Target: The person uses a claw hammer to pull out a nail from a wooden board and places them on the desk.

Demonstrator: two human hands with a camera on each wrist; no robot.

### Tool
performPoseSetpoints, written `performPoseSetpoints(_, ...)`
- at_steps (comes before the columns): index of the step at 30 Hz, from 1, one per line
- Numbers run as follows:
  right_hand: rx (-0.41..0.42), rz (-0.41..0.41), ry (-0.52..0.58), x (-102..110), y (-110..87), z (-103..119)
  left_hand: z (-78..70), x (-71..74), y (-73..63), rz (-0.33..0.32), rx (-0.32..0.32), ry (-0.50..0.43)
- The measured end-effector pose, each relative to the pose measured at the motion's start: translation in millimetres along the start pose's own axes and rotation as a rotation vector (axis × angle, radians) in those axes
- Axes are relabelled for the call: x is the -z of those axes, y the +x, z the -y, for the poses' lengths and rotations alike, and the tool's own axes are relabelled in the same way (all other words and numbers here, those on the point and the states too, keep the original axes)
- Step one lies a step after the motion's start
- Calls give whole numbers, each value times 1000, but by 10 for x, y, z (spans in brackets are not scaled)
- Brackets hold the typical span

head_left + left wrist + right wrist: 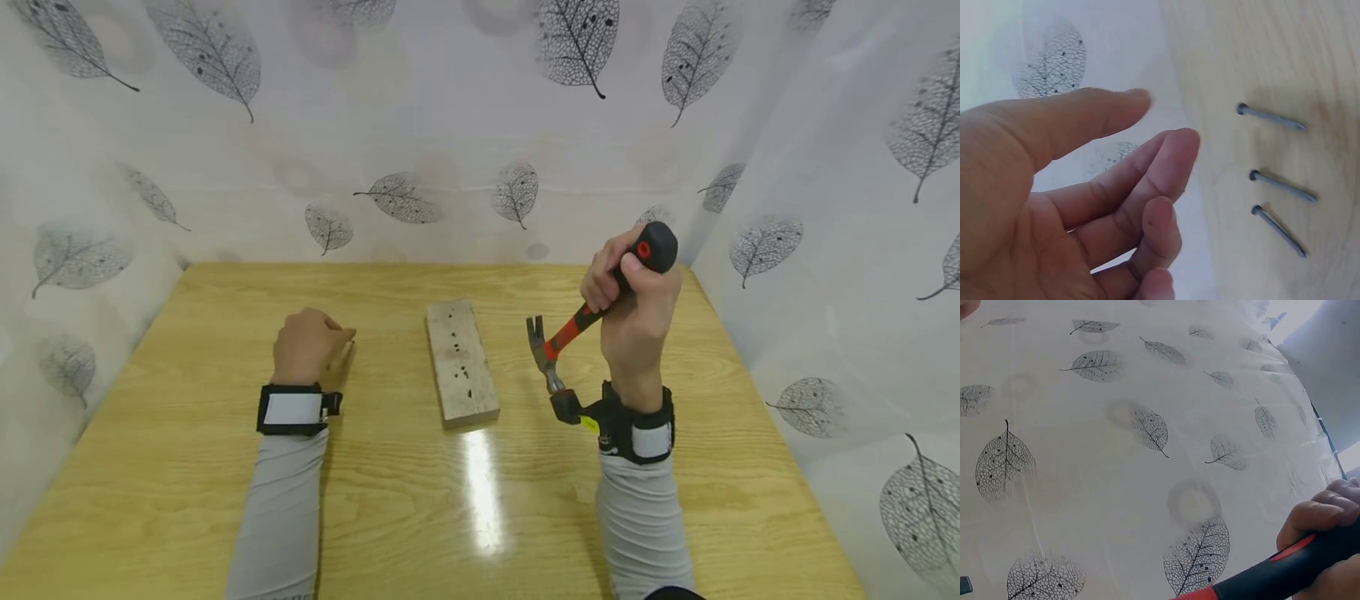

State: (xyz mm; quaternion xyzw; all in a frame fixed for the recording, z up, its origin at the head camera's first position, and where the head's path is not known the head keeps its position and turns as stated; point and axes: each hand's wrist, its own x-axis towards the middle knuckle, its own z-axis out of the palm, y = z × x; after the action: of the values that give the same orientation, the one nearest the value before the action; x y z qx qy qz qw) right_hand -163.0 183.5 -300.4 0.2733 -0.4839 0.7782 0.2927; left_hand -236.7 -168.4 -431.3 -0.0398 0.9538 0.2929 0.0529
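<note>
My right hand (637,300) grips a claw hammer (573,329) by its black and red handle, raised over the right part of the table with the claw up. The right wrist view has the fingers wrapped round the handle (1260,578). My left hand (307,346) is over the left part of the table. Its fingers are loosely bent, thumb apart, holding nothing in the left wrist view. Three nails (1282,187) lie on the table beside that hand. Between both hands sits a wooden block (463,367) with several dark holes or marks on its top.
A pale yellow wood-grain table (390,517) carries everything. A white curtain with leaf prints (435,125) surrounds its back and sides. Both wrists wear black straps (292,408), and a small black camera (566,407) juts from the right one.
</note>
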Motion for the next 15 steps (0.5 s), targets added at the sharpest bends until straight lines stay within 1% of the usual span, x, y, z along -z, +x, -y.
performPoseSetpoints(3,-60,22,-46,68,-6,27,-42,18,-1,-3,-19,-10)
performPoseSetpoints(5,-124,39,-60,118,-12,41,-67,28,-2,-7,-33,-12)
performPoseSetpoints(8,-217,68,-131,186,-18,54,-83,44,4,-11,-55,-11)
performPoseSetpoints(11,-269,113,-285,239,-24,50,-82,72,8,-1,-61,-14)
performPoseSetpoints(15,-288,174,-482,302,-43,24,-68,101,22,13,-54,-7)
